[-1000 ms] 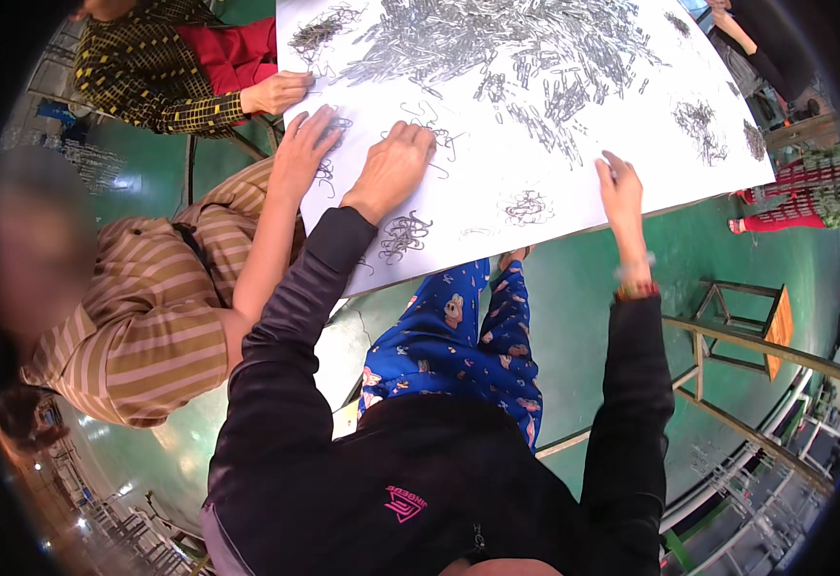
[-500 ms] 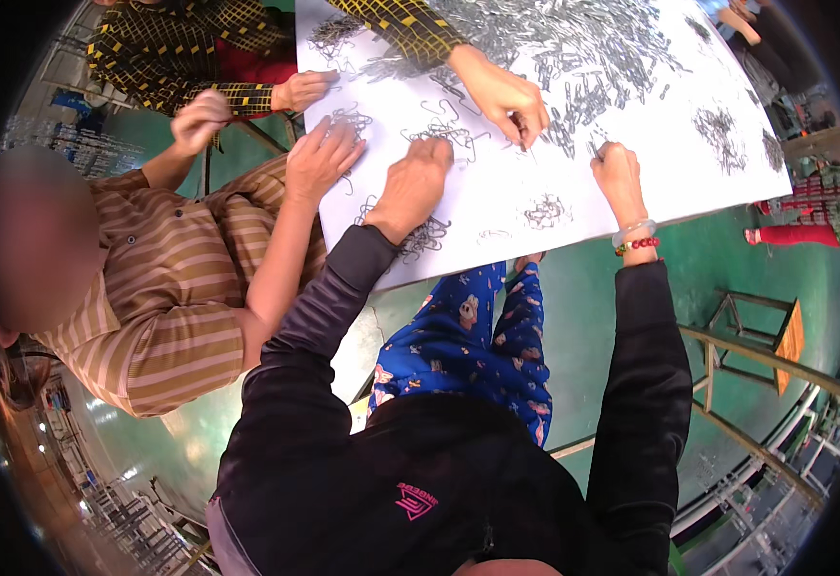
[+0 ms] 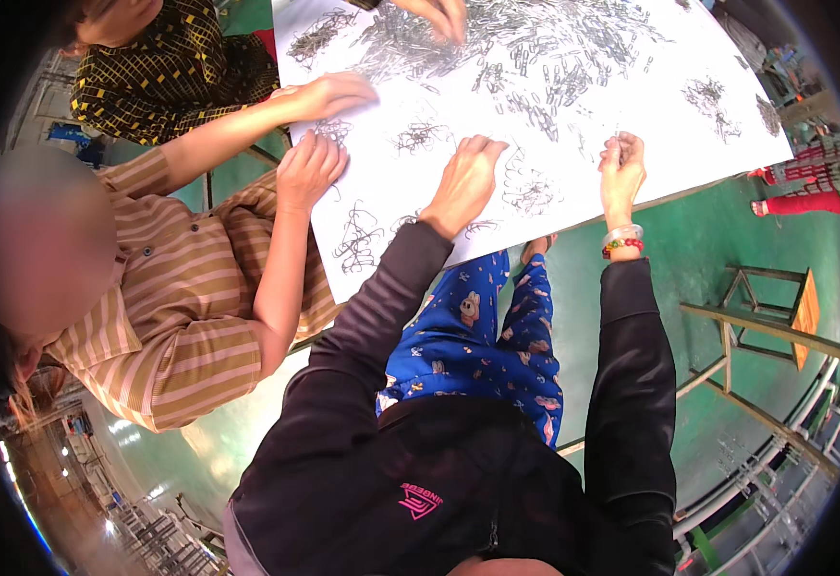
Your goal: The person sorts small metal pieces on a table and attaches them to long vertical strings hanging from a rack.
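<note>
My left hand (image 3: 463, 187) is low over the white tabletop, fingers bunched and pointing to the upper right. Their tips are beside a small heap of thin dark wire hooks (image 3: 532, 194); what they pinch, if anything, is too small to name. Farther right, my right hand (image 3: 623, 171), with bracelets at its wrist, is turned with curled fingers pressed together. Something tiny may be in that pinch, but I cannot make it out. Beyond both hands spreads a large mass of small dark metal clips (image 3: 559, 72). Another hook heap (image 3: 358, 238) lies left of my left forearm.
On my left, a co-worker in a striped shirt (image 3: 189, 288) has both hands at the table (image 3: 573, 197). A second person in a patterned top (image 3: 165, 72) reaches into the clips from the far side. A wooden stool (image 3: 804, 317) stands at the right.
My left hand has moved right, from the left-hand heaps toward the middle heap. My right hand has turned and shifted slightly up. The patterned sleeve drew back; the striped-shirt co-worker reached farther over the table.
</note>
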A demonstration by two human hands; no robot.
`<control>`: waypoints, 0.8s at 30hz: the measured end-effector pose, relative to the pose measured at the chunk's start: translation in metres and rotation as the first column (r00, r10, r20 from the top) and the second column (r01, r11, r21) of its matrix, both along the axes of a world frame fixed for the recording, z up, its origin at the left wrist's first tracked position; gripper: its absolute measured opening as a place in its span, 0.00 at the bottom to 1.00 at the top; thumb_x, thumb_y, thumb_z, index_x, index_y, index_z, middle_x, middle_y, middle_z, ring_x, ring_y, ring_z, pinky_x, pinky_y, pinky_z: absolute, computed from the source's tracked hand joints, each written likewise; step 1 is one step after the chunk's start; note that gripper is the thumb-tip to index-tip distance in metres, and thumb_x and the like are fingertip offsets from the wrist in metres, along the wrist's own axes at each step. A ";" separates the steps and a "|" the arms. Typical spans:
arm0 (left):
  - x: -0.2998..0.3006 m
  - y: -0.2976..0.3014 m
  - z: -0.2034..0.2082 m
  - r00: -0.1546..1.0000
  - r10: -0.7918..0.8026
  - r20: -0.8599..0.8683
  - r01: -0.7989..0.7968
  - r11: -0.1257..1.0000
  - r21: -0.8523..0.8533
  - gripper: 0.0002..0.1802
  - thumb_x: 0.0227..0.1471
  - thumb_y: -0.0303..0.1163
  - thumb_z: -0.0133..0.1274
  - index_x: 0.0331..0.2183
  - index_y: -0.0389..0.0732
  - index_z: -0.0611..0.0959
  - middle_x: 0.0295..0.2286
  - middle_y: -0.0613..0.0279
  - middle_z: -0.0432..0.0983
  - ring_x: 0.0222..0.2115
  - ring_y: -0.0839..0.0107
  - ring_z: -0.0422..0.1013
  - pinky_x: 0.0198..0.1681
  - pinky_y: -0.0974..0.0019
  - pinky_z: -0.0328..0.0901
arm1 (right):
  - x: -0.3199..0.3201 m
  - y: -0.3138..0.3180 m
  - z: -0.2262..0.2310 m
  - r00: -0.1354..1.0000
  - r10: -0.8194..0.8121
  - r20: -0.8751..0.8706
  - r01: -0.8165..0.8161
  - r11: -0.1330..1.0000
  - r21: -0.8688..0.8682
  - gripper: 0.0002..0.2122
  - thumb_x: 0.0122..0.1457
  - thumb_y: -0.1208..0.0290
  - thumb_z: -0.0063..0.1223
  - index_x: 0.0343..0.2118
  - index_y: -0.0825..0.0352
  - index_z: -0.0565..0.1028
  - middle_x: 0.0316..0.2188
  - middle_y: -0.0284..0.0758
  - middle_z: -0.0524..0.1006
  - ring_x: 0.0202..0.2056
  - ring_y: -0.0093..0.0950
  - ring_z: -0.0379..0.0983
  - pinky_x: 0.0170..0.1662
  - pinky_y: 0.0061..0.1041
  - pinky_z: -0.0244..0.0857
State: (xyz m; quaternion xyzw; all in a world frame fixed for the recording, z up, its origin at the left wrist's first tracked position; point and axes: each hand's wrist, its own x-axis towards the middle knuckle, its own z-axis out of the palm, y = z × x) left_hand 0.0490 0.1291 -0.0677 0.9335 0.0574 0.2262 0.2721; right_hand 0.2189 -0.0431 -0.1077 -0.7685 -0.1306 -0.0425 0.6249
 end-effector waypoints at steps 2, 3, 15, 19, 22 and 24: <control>0.012 0.006 -0.005 1.000 0.011 -0.014 -0.010 0.998 0.065 0.18 0.42 0.19 0.42 0.39 0.32 0.76 0.34 0.49 0.69 0.40 0.55 0.64 0.44 0.59 0.62 | -0.006 0.001 0.010 1.000 0.008 0.003 -0.008 0.999 -0.033 0.11 0.58 0.77 0.43 0.44 0.69 0.67 0.25 0.35 0.73 0.23 0.21 0.70 0.27 0.22 0.66; 0.016 0.004 -0.006 1.000 -0.006 -0.023 0.008 0.996 0.084 0.19 0.41 0.17 0.42 0.39 0.32 0.76 0.35 0.50 0.69 0.40 0.55 0.64 0.44 0.59 0.63 | -0.007 0.002 0.010 1.000 0.015 0.018 -0.014 0.999 -0.042 0.11 0.58 0.77 0.43 0.45 0.69 0.66 0.25 0.34 0.72 0.23 0.19 0.68 0.25 0.20 0.65; 0.004 0.029 0.010 0.975 0.214 -0.052 -0.205 0.968 0.143 0.09 0.45 0.32 0.53 0.27 0.36 0.81 0.27 0.52 0.73 0.33 0.55 0.69 0.36 0.56 0.64 | -0.007 -0.001 0.007 0.999 -0.008 -0.037 0.013 0.988 0.154 0.11 0.60 0.77 0.36 0.46 0.69 0.59 0.31 0.37 0.74 0.21 0.20 0.65 0.22 0.19 0.64; 0.024 0.025 -0.016 0.967 0.230 -0.111 -0.189 0.936 0.298 0.06 0.44 0.27 0.49 0.23 0.36 0.79 0.26 0.52 0.72 0.32 0.54 0.69 0.36 0.55 0.64 | 0.022 -0.010 -0.037 0.999 -0.001 -0.049 0.016 0.951 0.309 0.11 0.62 0.74 0.35 0.46 0.68 0.61 0.30 0.33 0.72 0.24 0.16 0.63 0.25 0.16 0.62; 0.019 0.027 -0.010 0.985 0.161 -0.068 -0.137 0.952 0.273 0.06 0.48 0.26 0.46 0.25 0.34 0.74 0.26 0.48 0.71 0.30 0.51 0.68 0.34 0.54 0.64 | 0.007 -0.005 -0.009 0.998 0.011 -0.070 0.014 0.937 0.349 0.06 0.60 0.78 0.33 0.38 0.72 0.63 0.33 0.41 0.74 0.23 0.21 0.69 0.25 0.20 0.66; 0.014 0.020 0.015 0.994 0.105 -0.020 -0.103 0.989 0.106 0.06 0.50 0.25 0.45 0.25 0.33 0.72 0.26 0.48 0.71 0.28 0.49 0.69 0.32 0.55 0.65 | -0.012 -0.012 0.011 0.979 0.057 -0.196 0.050 0.863 0.503 0.04 0.60 0.79 0.33 0.36 0.72 0.61 0.34 0.45 0.74 0.26 0.23 0.71 0.26 0.20 0.67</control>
